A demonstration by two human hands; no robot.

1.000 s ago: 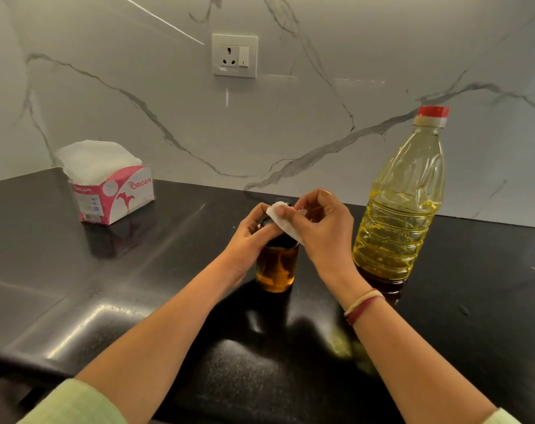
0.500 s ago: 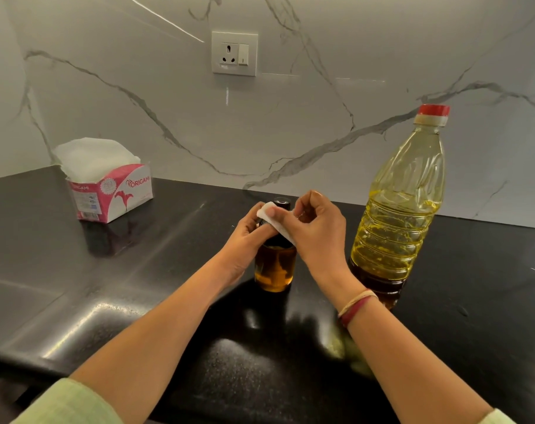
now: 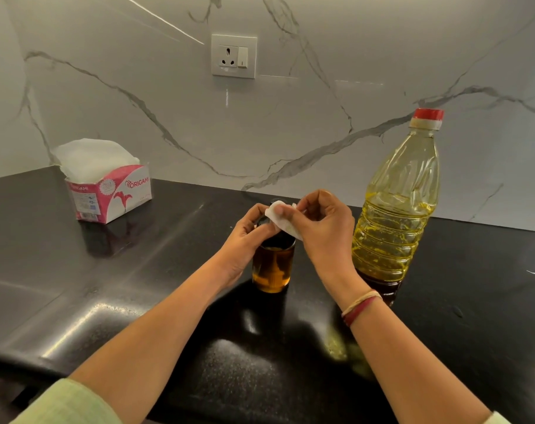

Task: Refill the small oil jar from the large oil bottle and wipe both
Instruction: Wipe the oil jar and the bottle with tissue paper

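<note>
The right hand (image 3: 324,234) pinched a folded white paper tissue (image 3: 283,220) between thumb and fingertips, right at the top of the small glass oil jar (image 3: 272,267). The left hand (image 3: 248,237) was curled round the jar's dark neck. The jar stood upright directly beneath both hands. A hard sideways wipe could probably tip the jar, or oily glass could slip from the steadying fingers and spill. The large clear plastic oil bottle (image 3: 394,228), red-capped, stood just right of the jar, where the right wrist might knock it.
</note>
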